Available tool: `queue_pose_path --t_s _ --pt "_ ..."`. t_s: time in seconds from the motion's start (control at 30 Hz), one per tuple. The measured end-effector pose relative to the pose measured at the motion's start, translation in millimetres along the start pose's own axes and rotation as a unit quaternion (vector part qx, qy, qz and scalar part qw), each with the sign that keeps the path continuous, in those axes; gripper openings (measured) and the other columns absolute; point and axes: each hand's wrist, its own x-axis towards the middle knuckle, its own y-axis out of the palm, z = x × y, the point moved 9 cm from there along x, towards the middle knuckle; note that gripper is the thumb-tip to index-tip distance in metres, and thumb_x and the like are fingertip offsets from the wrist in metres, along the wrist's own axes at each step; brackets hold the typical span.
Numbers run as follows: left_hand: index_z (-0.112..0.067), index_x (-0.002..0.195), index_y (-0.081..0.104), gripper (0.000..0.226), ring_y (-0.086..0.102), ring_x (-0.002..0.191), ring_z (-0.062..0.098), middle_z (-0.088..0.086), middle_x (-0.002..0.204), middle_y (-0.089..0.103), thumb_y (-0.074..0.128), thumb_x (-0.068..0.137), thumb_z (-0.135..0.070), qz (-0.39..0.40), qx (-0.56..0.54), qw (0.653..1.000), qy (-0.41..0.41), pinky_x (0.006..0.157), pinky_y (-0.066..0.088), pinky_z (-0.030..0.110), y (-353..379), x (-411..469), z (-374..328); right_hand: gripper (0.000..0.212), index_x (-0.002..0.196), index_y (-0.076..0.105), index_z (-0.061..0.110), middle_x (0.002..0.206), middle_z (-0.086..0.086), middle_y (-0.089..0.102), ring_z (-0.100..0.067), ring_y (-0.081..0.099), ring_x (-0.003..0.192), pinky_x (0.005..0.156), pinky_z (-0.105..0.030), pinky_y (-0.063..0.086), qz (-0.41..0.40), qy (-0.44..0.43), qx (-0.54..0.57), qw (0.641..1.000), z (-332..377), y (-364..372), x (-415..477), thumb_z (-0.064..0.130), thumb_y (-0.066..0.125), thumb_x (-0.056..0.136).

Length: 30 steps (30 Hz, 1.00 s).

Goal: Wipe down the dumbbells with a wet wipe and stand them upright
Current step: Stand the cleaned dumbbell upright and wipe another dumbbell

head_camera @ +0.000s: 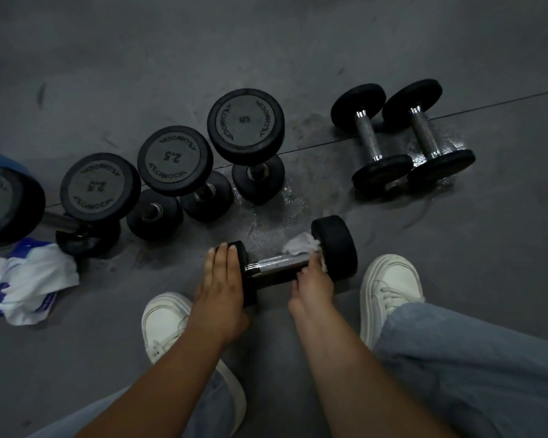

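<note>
Evidently the wipe pack (29, 279) is lying crumpled on the floor (266, 42) at the far left, near enough to be reached for a fresh sheet. Beside it three weights are standing on end in a rising row: the first 2.5 dumbbell (100, 188), the second 2.5 dumbbell (174, 159) and the 5 dumbbell (246, 124). They are probably the finished ones, parked upright out of the way.

Nearer the person, the lying dumbbell (285, 267) is resting on its side between two white shoes. The left hand (222, 279) is pressing flat, fingers straight, against its left head, seemingly bracing it so that it is not rolling. The right hand (314, 279) is pinching the wet wipe (301, 248) and pushing it against the metal handle (279, 265) where that meets the right head, so the wiping looks to be mid-way on this one.

Wet sheen is showing on the floor around it. Further right, the inner dumbbell (369, 137) and the outer dumbbell (427, 131) are lying side by side, apparently waiting their turn.
</note>
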Motion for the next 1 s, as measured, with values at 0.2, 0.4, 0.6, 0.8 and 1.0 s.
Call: queue_pose_path --t_s 0.2,0.4,0.6,0.8,1.0 --pt "-0.007 0.155 -0.009 0.119 -0.016 0.15 0.029 0.009 0.163 -0.012 0.073 0.071 -0.022 0.002 -0.003 1.0 0.001 0.122 0.015 0.042 -0.1 2.9 1.6 0.022 0.098 0.061 0.015 0.099 -0.007 0.063 -0.01 0.06 0.079 0.072 -0.03 0.052 0.017 0.035 0.036 0.999 -1.1 14.0 1.5 0.036 0.057 0.096" --pt "-0.008 0.155 -0.01 0.12 -0.017 0.15 0.029 0.008 0.162 -0.014 0.074 0.071 -0.025 0.001 0.005 1.0 0.001 0.121 0.019 0.046 1.3 5.2 3.0 0.027 0.099 0.06 0.013 0.109 -0.011 0.067 -0.024 0.063 0.091 0.073 -0.036 0.051 0.04 0.061 0.052 0.996 6.8 27.0 -0.4 0.039 0.06 0.094" --pt "-0.008 0.155 -0.008 0.122 -0.014 0.15 0.029 0.008 0.163 -0.01 0.077 0.07 -0.026 -0.002 -0.011 1.0 0.001 0.121 0.021 0.048 -1.9 4.5 1.8 0.026 0.094 0.06 0.014 0.117 -0.011 0.065 -0.024 0.061 0.11 0.075 -0.029 0.05 0.041 0.031 0.023 0.998 -0.7 12.4 -0.3 0.04 0.06 0.093" --pt "-0.011 0.156 -0.002 0.135 -0.009 0.151 0.025 0.005 0.163 -0.003 0.087 0.06 -0.044 -0.025 -0.043 0.999 -0.002 0.122 0.011 0.038 -9.8 16.4 3.7 0.025 0.101 0.061 0.016 0.127 -0.012 0.06 -0.028 0.057 0.12 0.094 -0.035 0.047 0.043 0.033 0.023 0.998 -2.1 15.8 2.2 0.04 0.062 0.092" --pt "-0.034 0.155 0.018 0.11 0.043 0.133 0.039 0.015 0.157 0.013 0.084 0.067 -0.026 -0.049 -0.17 0.979 -0.103 0.107 0.041 0.04 -12.5 23.7 14.3 0.025 0.099 0.064 0.013 0.109 -0.011 0.068 -0.027 0.063 0.099 0.086 -0.041 0.048 0.104 0.082 0.087 0.987 9.5 50.8 7.6 0.037 0.064 0.091"
